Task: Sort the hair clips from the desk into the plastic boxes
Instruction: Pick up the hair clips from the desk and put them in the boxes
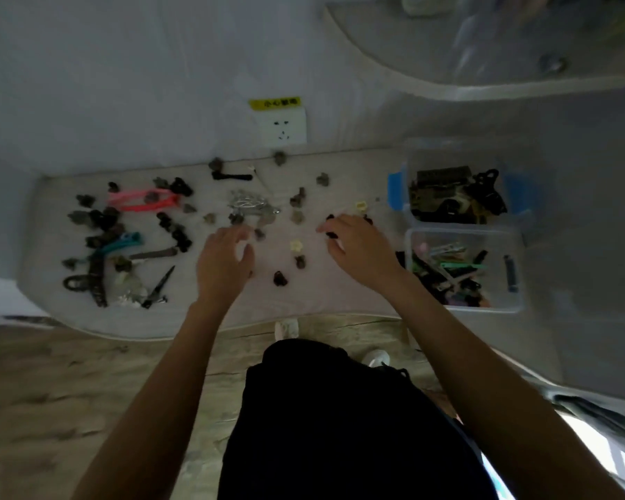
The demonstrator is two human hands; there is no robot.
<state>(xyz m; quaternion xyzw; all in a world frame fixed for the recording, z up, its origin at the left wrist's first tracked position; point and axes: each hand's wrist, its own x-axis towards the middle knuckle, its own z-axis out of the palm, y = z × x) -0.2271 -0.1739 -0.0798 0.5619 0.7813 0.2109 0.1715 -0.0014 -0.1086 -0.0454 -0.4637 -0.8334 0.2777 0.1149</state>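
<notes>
Landmark: pale desk top [304,301]. Far left on it, pink elongated plastic hair clip [143,201] among scattered dark small claw clips [102,218]. Left hand [224,265] hovers mid-desk, fingers loosely spread, holding nothing. Right hand [358,247] curls round a small black clip [331,234] (detail blurred). Desk's right end: two clear plastic boxes [464,268], both holding clips.

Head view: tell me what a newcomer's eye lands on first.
Two bare hands over the desk: the left hand hovers open mid-desk, the right hand pinches small black clips. A bright pink clip stands out among dark clips scattered at the left. Two plastic boxes sit at the right, the far box holding dark clips, the near box colourful ones.
</notes>
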